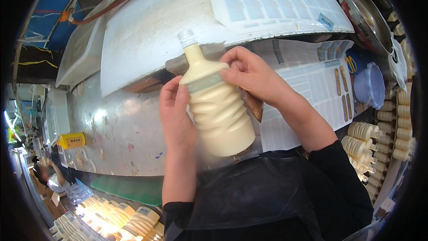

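Note:
A cream-coloured bottle (223, 122) with wavy ridged sides and a clear bare neck leans in front of me, its neck pointing away. A translucent, greyish-green label strip (206, 81) lies across its upper body, below the shoulder. At the strip's left end, my left hand (176, 107) is closed, thumb and forefinger at the bottle's edge. My right hand (254, 73) pinches at the right end, thumb on the strip and the other fingers curled. Behind the bottle is a grey block (178, 64), partly hidden. A brown pointed piece (252, 105) shows below my right hand.
Printed label sheets (294, 85) cover the right of the metal table (120, 120), with more on the white raised board (156, 22). A purple bucket (369, 85), yellow scissors (351, 65) and metal basin (363, 9) stand right. Cream bottles (361, 136) are stacked both sides; a yellow container (71, 140) sits left.

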The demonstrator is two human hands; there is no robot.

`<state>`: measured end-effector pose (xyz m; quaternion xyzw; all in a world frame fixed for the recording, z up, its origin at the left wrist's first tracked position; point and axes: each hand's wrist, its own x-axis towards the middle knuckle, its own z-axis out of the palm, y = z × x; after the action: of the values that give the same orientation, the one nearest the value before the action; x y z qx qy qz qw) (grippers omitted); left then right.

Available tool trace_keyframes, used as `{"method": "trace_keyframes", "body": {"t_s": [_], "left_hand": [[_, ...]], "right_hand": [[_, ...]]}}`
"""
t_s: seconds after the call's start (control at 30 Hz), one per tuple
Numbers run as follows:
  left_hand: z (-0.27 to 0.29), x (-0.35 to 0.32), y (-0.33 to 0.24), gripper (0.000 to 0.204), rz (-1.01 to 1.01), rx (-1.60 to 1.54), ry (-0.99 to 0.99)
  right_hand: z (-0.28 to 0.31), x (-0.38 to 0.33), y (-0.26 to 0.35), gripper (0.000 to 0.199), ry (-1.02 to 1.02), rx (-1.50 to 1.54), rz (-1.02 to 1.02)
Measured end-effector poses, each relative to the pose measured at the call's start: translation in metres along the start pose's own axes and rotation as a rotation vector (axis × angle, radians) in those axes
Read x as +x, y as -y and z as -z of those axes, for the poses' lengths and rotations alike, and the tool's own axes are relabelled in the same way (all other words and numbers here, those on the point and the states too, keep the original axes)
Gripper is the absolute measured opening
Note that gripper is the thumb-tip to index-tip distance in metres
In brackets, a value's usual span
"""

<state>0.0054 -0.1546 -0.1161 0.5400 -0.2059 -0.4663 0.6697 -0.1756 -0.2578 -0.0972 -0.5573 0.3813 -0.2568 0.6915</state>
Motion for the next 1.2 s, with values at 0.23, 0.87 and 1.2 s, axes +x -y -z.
{"method": "trace_keyframes", "body": {"t_s": [0.23,0.87,1.2], "left_hand": [[0.008,0.005,0.01,0.023,-0.03,-0.068,0.001],[-0.001,0.001,0.005,0.022,0.052,-0.166,-0.016],[0.003,-0.013,0.008,0.05,0.024,-0.124,0.074]], "right_hand": [[-0.003,0.001,-0.003,0.028,-0.034,-0.007,0.005],[-0.009,-0.003,-0.004,0.028,-0.081,0.007,0.023],[0.001,-0.018,0.005,0.04,-0.022,-0.132,0.029]]}}
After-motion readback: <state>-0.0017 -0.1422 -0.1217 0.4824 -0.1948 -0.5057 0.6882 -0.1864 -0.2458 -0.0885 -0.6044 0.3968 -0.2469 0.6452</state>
